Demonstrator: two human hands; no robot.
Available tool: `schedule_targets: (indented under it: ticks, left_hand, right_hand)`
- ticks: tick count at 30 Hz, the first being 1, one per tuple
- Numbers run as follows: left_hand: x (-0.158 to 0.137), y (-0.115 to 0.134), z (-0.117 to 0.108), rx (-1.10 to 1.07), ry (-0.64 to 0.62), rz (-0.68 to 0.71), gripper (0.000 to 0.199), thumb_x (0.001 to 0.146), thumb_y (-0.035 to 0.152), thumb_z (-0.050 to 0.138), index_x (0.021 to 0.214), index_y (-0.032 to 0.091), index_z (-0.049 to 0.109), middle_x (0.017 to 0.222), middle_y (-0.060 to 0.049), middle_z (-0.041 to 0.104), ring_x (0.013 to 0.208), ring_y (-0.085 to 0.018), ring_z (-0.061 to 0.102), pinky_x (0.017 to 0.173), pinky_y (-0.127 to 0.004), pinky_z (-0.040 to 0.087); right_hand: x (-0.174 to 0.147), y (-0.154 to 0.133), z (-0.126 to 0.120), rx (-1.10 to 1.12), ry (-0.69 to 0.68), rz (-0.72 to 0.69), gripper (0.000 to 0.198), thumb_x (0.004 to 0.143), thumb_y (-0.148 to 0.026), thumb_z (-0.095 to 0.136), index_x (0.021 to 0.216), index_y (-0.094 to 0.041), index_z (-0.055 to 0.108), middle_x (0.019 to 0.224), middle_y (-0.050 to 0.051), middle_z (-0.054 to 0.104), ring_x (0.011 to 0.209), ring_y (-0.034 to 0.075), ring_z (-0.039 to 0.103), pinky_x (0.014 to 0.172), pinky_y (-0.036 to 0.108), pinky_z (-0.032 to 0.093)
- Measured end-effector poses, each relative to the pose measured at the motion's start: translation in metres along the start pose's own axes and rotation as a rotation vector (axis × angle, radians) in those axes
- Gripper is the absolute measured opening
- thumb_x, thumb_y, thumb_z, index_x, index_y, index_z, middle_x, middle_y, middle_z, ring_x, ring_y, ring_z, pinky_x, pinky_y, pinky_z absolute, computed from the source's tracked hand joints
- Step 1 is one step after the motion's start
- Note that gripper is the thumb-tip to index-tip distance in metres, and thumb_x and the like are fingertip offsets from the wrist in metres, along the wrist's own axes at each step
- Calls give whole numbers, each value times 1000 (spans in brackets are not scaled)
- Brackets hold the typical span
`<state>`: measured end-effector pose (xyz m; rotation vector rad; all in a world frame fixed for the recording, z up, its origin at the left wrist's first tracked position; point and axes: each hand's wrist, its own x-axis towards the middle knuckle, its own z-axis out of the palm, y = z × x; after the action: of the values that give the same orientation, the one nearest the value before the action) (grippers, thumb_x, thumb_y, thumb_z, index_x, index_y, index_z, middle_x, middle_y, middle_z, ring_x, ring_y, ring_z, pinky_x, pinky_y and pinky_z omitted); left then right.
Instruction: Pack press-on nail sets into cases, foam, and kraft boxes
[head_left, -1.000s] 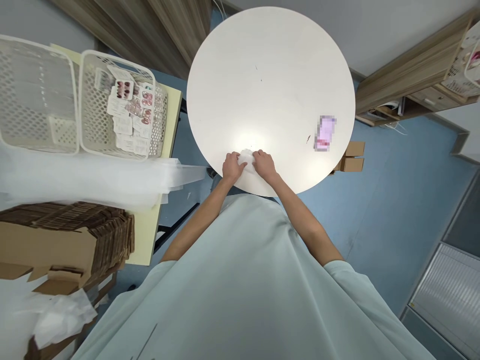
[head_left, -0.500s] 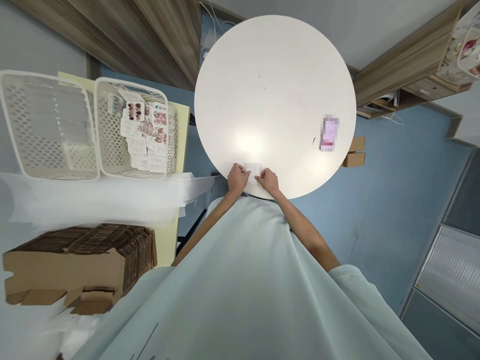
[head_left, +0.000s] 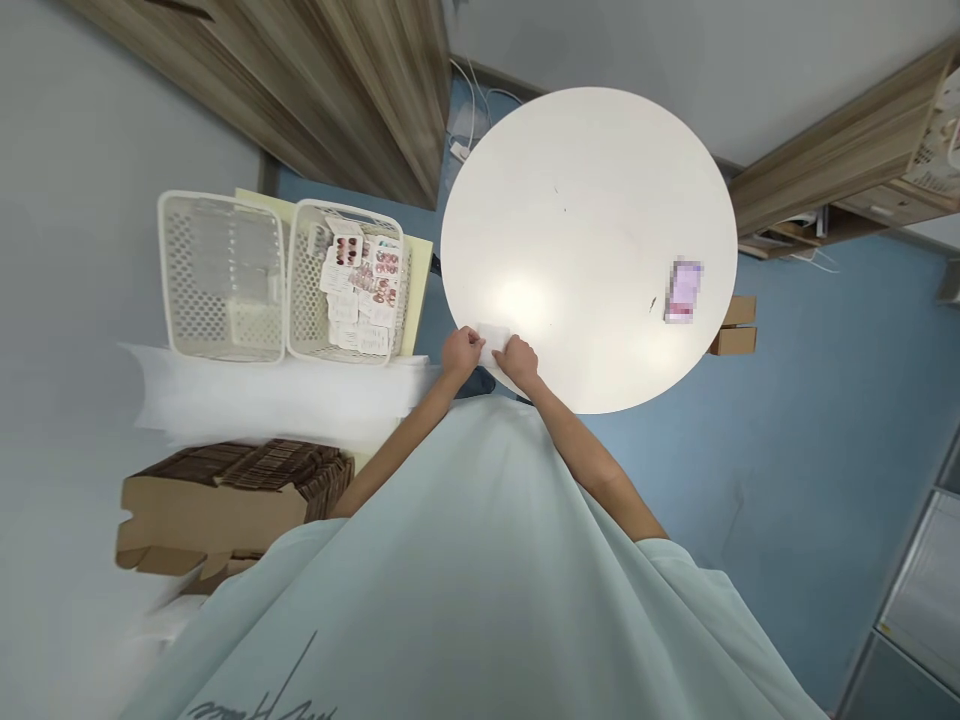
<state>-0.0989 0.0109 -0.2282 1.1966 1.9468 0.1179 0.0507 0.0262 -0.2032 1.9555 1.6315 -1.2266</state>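
A small, flat white piece [head_left: 493, 338], possibly a packet or folded sheet, is between my two hands at the near left edge of the round white table [head_left: 600, 170]. My left hand [head_left: 460, 352] is closed, thumb and fingers pinched at the piece's left side. My right hand [head_left: 518, 360] grips the right side, thumb pointing inward and fingers curled. White on white, the piece's exact kind cannot be made out.
To the left, a white basket [head_left: 294, 290] holds several cards of press-on nails [head_left: 349, 250]. Beside it are another basket [head_left: 166, 270], white sheets [head_left: 262, 395] and stacked flat cardboard boxes [head_left: 217, 510]. A blurred pinkish item [head_left: 684, 290] lies on the table's right side.
The view has turned left, so the table and baskets appear farther right. Both hands have moved left along the table edge with the white piece still between them.
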Motion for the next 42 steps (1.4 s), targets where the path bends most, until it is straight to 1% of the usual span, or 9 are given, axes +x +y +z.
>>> schedule_targets:
  ticks: [3, 7, 14, 20, 24, 28, 35, 39, 42]
  left_hand:
    - [-6, -1, -3, -10, -6, 17, 8, 101, 25, 68, 106, 21, 71, 122, -13, 79, 113, -28, 73, 104, -42, 55]
    - [-28, -6, -8, -77, 91, -9, 20, 97, 23, 69, 116, 19, 74, 131, -14, 77, 106, -28, 76, 108, -45, 57]
    - [-99, -13, -3, -228, 202, -151, 26, 94, 19, 63, 118, 19, 74, 135, -14, 80, 104, -26, 79, 106, -44, 61]
    - [-159, -15, 9, -283, 302, -262, 32, 89, 13, 59, 117, 18, 74, 134, -13, 82, 106, -26, 79, 108, -41, 59]
    - [-188, -26, 6, -324, 404, -315, 36, 87, 12, 57, 118, 18, 75, 135, -13, 81, 105, -27, 78, 105, -40, 59]
    - [-204, -41, -5, -410, 480, -348, 37, 87, 13, 58, 120, 20, 74, 136, -11, 81, 103, -26, 77, 103, -39, 59]
    - [-217, -73, -42, -550, 549, -331, 37, 86, 13, 58, 118, 21, 75, 134, -8, 81, 101, -24, 77, 98, -37, 59]
    - [-233, -108, -69, -600, 611, -283, 35, 86, 15, 59, 117, 21, 74, 133, -8, 80, 99, -23, 77, 98, -37, 60]
    - [-253, -149, -86, -590, 690, -244, 35, 85, 16, 57, 115, 21, 74, 130, -8, 80, 95, -22, 76, 98, -38, 62]
  right_hand:
    - [-9, 3, -8, -40, -26, -36, 30, 112, -45, 67, 123, -17, 62, 131, 20, 78, 125, 34, 74, 98, 40, 57]
    - [-24, 23, -20, -50, -10, -123, 24, 115, -43, 60, 122, -20, 63, 130, 17, 78, 120, 32, 74, 93, 39, 56]
    - [-46, 70, -37, 38, -19, -227, 15, 111, -26, 57, 124, -24, 65, 122, 8, 81, 110, 26, 75, 84, 35, 54]
    - [-59, 82, -35, 13, -37, -335, 11, 105, -21, 59, 114, -25, 63, 118, 6, 80, 103, 25, 73, 78, 33, 50]
    - [-67, 74, -30, 0, -59, -414, 6, 102, -20, 59, 105, -26, 60, 113, 5, 80, 97, 23, 72, 74, 31, 48]
    - [-76, 60, -27, 6, -68, -471, 7, 99, -20, 60, 98, -27, 58, 109, 3, 80, 92, 22, 72, 73, 31, 47]
    - [-108, 21, -12, 30, -20, -553, 10, 100, -25, 59, 93, -28, 53, 99, -2, 79, 83, 19, 72, 74, 30, 49]
    - [-134, -10, 10, 15, 25, -602, 10, 100, -29, 60, 92, -29, 54, 99, -1, 79, 87, 20, 74, 80, 31, 53]
    - [-154, -36, 28, -18, 30, -641, 9, 100, -31, 60, 93, -28, 56, 99, 0, 80, 89, 20, 75, 84, 31, 55]
